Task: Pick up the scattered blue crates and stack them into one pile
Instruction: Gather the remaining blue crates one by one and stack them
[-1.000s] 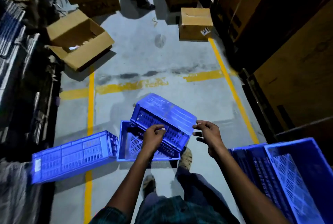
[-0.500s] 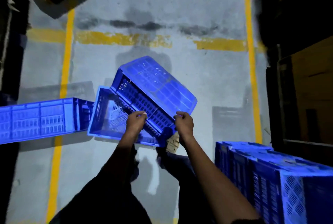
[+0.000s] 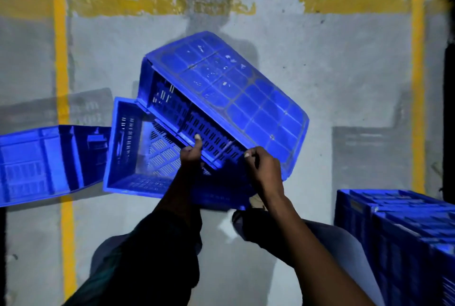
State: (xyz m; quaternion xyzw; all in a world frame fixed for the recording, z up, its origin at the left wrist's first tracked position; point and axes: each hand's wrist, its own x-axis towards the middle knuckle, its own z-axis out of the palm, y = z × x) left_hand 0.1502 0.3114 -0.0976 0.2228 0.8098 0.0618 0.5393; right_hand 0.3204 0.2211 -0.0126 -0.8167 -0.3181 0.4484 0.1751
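Pick-up step: left hand (image 3: 190, 155) and right hand (image 3: 264, 170) gripping rim of tilted crate (image 3: 229, 98) (upside down, leaning in open crate (image 3: 138, 155) on floor), fingers curling over edge. Next: lifting clear, carrying to pile (image 3: 398, 231).

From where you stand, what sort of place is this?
Probably a warehouse or storeroom: a bare concrete floor painted with yellow lane lines, and identical blue crates lying about, some already in a pile at the right.
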